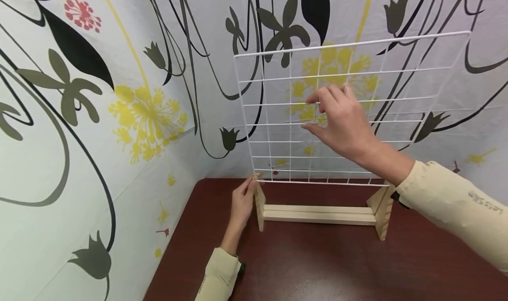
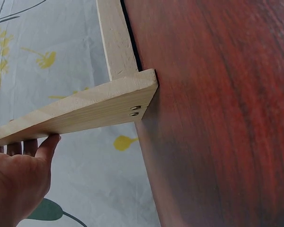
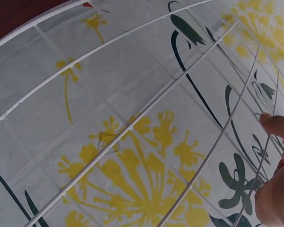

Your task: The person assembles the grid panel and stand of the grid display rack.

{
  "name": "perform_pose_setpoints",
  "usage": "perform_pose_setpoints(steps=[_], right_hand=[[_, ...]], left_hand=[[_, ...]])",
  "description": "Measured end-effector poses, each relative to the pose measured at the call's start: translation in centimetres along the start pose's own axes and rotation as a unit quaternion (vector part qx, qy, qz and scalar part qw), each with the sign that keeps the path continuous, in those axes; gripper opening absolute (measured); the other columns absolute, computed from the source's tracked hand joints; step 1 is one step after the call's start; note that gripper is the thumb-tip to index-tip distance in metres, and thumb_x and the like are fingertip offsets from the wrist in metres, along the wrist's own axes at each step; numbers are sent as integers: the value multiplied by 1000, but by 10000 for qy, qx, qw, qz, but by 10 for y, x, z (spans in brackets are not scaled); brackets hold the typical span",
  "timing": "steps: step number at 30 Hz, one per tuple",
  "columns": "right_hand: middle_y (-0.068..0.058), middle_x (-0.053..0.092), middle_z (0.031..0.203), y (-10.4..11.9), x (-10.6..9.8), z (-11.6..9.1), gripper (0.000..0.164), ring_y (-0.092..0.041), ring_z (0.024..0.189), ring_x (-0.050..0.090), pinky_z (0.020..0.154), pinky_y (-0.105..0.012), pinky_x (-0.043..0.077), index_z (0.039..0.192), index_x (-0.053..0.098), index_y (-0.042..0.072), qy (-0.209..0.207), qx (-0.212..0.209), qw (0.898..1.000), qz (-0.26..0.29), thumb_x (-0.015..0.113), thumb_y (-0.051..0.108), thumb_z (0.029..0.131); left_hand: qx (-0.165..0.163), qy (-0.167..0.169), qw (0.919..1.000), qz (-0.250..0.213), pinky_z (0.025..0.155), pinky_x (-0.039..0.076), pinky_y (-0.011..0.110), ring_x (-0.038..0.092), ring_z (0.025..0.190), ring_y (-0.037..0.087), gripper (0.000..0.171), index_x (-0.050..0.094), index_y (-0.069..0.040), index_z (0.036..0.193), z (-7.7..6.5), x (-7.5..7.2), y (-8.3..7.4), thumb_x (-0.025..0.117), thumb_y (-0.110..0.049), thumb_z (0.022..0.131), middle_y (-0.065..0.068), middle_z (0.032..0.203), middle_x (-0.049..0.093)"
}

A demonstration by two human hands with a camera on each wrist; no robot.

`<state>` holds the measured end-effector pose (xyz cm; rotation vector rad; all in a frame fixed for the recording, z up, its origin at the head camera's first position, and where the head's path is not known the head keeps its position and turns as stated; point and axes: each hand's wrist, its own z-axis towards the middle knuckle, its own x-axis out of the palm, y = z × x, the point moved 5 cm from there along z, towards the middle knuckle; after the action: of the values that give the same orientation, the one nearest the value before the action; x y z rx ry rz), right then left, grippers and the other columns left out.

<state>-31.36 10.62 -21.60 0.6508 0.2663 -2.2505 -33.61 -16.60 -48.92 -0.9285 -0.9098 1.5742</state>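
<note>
A white wire grid panel (image 1: 353, 44) stands upright, its lower edge along the top of a pale wooden stand (image 1: 319, 214). At the stand's left end, my left hand (image 1: 243, 202) grips the upper part of the end board. The left wrist view shows that board (image 2: 94, 111) with two metal screw heads low on its face and my left fingers (image 2: 47, 147) against its edge. My right hand (image 1: 347, 120) is in front of the grid, thumb and fingers apart in a C shape. In the right wrist view the right thumb (image 3: 274, 125) is near a wire; firm contact cannot be told.
The stand is on a dark red-brown wooden table (image 1: 313, 261). Behind it and to the left hangs white cloth (image 1: 131, 204) printed with yellow, grey and black flowers, close to the table's far and left edges.
</note>
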Motion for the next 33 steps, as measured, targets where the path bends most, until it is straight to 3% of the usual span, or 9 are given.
perform_pose_setpoints(steps=[5, 10, 20, 27, 33], right_hand=[[-17, 59, 93, 2, 6, -10, 57, -32, 83, 53, 85, -48, 38, 117, 62, 1, 4, -91, 9999, -81, 98, 13, 74], [-17, 59, 93, 3, 11, -22, 56, -34, 84, 52, 84, -48, 40, 118, 63, 2, -29, -153, 9998, -125, 97, 15, 76], [-16, 61, 95, 5, 19, -37, 54, -36, 87, 51, 79, -45, 41, 116, 63, 4, 10, -200, 9997, -134, 97, 17, 76], [-15, 61, 95, 6, 30, -46, 55, -34, 86, 53, 82, -47, 43, 116, 63, 5, 30, -152, 9999, -49, 97, 15, 74], [-14, 61, 95, 4, 34, -56, 56, -34, 88, 53, 87, -50, 45, 115, 63, 6, 43, -68, 10000, -49, 98, 14, 73]], left_hand=[[-15, -26, 10000, 9, 109, 50, 21, 66, 132, 14, 34, 70, -17, 140, -1, 0, 0, 62, -24, 108, 17, 122, 78], [-80, 69, 9998, -161, 108, 49, 17, 66, 130, 12, 37, 65, -13, 145, -3, 0, 0, 60, -22, 109, 25, 118, 77], [39, 184, 9992, -363, 97, 54, 16, 73, 118, 27, 31, 72, -16, 137, 0, 2, -1, 59, -20, 109, 31, 115, 75], [6, -14, 9999, 170, 108, 49, 19, 67, 131, 15, 33, 71, -20, 139, -2, -4, 0, 63, -25, 108, 15, 115, 81], [-89, 16, 9999, -139, 105, 51, 17, 67, 130, 14, 36, 67, -16, 143, -4, 1, -1, 61, -25, 109, 20, 116, 79]])
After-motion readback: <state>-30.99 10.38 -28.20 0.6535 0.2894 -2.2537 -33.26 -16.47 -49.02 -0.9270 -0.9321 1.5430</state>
